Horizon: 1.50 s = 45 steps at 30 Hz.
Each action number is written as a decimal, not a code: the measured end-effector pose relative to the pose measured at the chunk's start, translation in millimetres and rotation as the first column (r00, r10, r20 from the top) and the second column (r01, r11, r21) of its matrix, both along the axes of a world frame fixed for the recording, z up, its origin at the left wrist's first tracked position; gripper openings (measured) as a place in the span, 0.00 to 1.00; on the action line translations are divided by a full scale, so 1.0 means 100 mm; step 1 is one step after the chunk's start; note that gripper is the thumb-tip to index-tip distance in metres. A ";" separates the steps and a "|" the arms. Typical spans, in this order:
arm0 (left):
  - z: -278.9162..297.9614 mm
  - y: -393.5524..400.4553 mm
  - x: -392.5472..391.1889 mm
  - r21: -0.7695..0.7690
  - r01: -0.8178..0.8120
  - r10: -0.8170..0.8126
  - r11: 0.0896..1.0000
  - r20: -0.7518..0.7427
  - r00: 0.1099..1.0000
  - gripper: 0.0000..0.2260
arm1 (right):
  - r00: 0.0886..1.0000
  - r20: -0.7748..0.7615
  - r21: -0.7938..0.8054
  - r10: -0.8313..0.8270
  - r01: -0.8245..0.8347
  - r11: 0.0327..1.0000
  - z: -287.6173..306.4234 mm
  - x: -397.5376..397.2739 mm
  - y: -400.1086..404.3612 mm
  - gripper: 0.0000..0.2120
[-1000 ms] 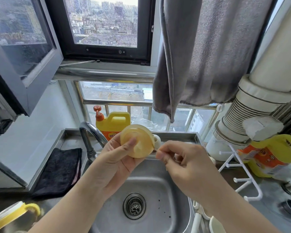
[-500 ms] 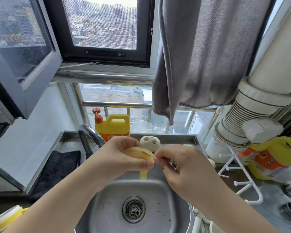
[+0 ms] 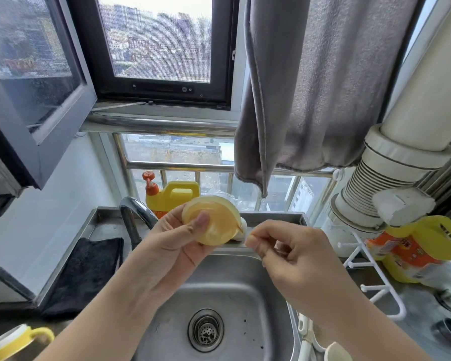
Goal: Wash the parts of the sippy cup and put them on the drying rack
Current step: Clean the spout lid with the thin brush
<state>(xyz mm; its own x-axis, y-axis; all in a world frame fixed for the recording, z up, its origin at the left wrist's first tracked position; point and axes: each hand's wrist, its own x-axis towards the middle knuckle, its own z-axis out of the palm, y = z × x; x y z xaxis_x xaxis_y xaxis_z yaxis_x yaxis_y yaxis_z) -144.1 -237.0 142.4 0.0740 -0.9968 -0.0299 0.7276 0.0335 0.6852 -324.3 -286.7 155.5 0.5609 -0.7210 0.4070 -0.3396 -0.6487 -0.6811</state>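
At the far left of the bench you have a yellow-handled cup at the lower edge and a black cloth lying flat beside the sink. The curved tap rises behind the basin, with a yellow soap bottle on the ledge behind it.

Your left hand grips the yellow sippy cup lid over the back of the sink, thumb pressed on its face and fingers curled behind. The round lid faces you, tipped slightly back, its axis pointing toward the camera; half a second ago it was turned flat with the spout hanging down. It has also come up higher.

Just right of the lid, your right hand hangs with fingers curled and thumb and forefinger pinched together; whether anything thin lies between them you cannot tell. It sits a little apart from the lid's rim, where before it touched.

Farther right stand the white drying rack and a second yellow bottle.
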 end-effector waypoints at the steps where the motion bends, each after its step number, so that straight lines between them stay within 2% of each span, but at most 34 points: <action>1: 0.00 0.00 -0.03 -0.001 -0.016 0.016 1.000 -0.027 1.000 0.23 | 0.999 0.032 0.016 -0.009 0.008 1.000 0.01 0.01 0.00 0.07; 7: -0.10 -0.04 -0.23 0.026 -0.139 0.141 0.990 -0.250 0.958 0.27 | 0.991 0.131 0.176 -0.023 -0.001 0.984 -0.11 0.11 0.13 0.06; 11: -0.19 0.01 -0.36 0.006 -0.123 0.121 0.992 -0.217 0.969 0.26 | 0.988 0.127 0.325 -0.089 0.043 0.945 -0.12 0.12 0.13 0.07; 15: -0.24 0.02 -0.40 0.029 -0.090 0.094 0.996 -0.226 0.970 0.31 | 0.989 0.096 0.251 -0.112 0.085 0.964 -0.12 0.11 0.16 0.10; 18: -0.27 0.05 -0.40 0.048 -0.080 0.090 0.996 -0.253 0.963 0.32 | 0.993 0.103 0.273 -0.050 0.020 0.962 -0.13 0.12 0.17 0.10; 22: -0.32 0.12 -0.35 0.042 0.026 -0.019 0.999 -0.158 0.987 0.35 | 0.982 0.188 0.417 0.012 -0.091 0.904 -0.11 0.11 0.13 0.05; 24: -0.29 0.14 -0.22 0.008 0.119 -0.117 0.993 -0.121 0.986 0.38 | 0.988 0.145 0.387 0.048 -0.101 0.916 -0.10 0.08 0.09 0.10; 26: -0.18 0.14 -0.07 -0.005 0.230 -0.229 0.973 -0.094 0.969 0.37 | 0.993 0.079 0.329 0.092 -0.113 0.937 -0.09 0.04 0.05 0.15; 28: -0.05 0.12 0.03 0.089 0.289 -0.293 0.953 0.044 0.955 0.32 | 0.992 0.023 0.281 0.122 -0.123 0.952 -0.05 0.01 0.03 0.12; 31: 0.11 0.09 0.09 0.267 0.254 -0.330 0.930 0.295 0.897 0.23 | 0.982 -0.102 0.193 0.156 -0.135 0.972 -0.02 0.01 0.04 0.10; 34: 0.22 0.11 0.13 0.339 0.259 -0.389 0.905 0.405 0.827 0.23 | 0.966 -0.149 0.222 0.212 -0.176 0.959 0.00 0.02 0.05 0.10; 37: 0.22 0.14 0.14 0.399 0.175 -0.354 0.900 0.436 0.828 0.23 | 0.957 -0.137 0.267 0.255 -0.212 0.940 0.04 0.01 0.04 0.10; 40: 0.19 0.17 0.10 0.327 0.166 -0.300 0.930 0.416 0.859 0.19 | 0.965 -0.167 0.262 0.202 -0.154 0.953 0.05 0.01 0.04 0.05; 42: 0.14 0.17 0.10 0.289 0.115 -0.225 0.950 0.384 0.895 0.19 | 0.971 -0.190 0.195 0.146 -0.109 0.975 0.05 -0.01 0.06 0.04; 45: 0.09 0.17 0.13 0.273 0.028 -0.138 0.962 0.394 0.909 0.19 | 0.950 -0.305 0.018 0.067 -0.065 0.998 0.02 -0.06 0.09 0.11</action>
<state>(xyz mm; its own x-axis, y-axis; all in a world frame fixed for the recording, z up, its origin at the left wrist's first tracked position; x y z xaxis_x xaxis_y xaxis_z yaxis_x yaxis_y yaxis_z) -131.6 -219.6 151.4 0.0521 -0.9616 -0.2696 0.3768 -0.2310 0.8970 -330.0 -277.9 157.4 0.7037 -0.6808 0.2033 -0.4887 -0.6715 -0.5569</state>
